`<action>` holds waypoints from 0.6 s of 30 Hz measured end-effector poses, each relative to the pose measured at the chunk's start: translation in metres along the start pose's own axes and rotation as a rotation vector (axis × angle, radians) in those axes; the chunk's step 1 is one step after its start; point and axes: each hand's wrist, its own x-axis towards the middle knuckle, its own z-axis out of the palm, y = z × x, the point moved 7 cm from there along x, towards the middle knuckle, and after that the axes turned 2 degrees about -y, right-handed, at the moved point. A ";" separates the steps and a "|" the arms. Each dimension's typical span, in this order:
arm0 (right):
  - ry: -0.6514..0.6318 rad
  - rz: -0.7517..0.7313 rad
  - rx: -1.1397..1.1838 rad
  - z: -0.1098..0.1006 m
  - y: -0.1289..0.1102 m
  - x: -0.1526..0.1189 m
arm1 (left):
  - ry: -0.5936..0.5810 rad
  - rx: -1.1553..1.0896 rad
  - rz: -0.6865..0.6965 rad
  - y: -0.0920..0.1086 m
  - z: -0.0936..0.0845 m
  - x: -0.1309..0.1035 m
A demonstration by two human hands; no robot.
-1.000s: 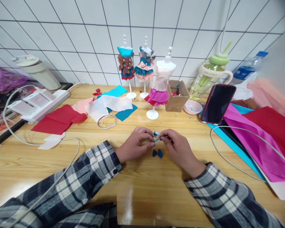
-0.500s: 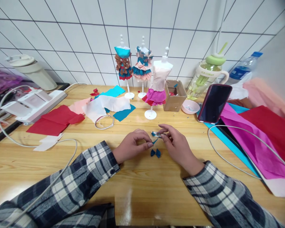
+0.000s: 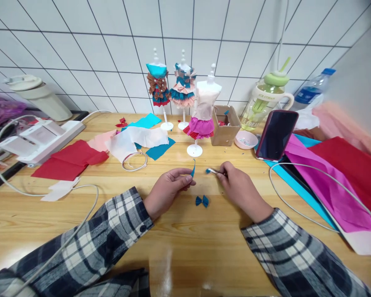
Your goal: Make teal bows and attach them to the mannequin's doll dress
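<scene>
My left hand pinches a thin blue strip that sticks upward from the fingertips. To its right, my right hand grips a small metal tool, perhaps tweezers, with a small blue piece at its tip. The two hands are apart. Between and below them a dark blue bow lies on the wooden table. Beyond the hands stands a small white mannequin in a pale top and a magenta skirt.
Two dressed mannequins, a cardboard box and a pink bowl stand behind. Coloured sheets lie left and right, with a phone, a green-lidded bottle and a white cable loop.
My hands have moved apart, and the blue strip now points up from my left fingers. My right hand has drawn right with the tool and its blue piece. The view has shifted slightly.
</scene>
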 end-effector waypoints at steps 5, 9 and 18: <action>-0.060 0.033 0.657 0.008 -0.019 -0.011 | 0.000 0.012 0.038 0.001 0.007 -0.005; -0.219 0.125 0.920 0.026 -0.039 -0.021 | -0.040 0.147 0.117 0.007 0.014 -0.009; -0.142 0.225 1.032 0.031 -0.032 -0.023 | -0.095 0.488 0.250 0.012 0.024 -0.017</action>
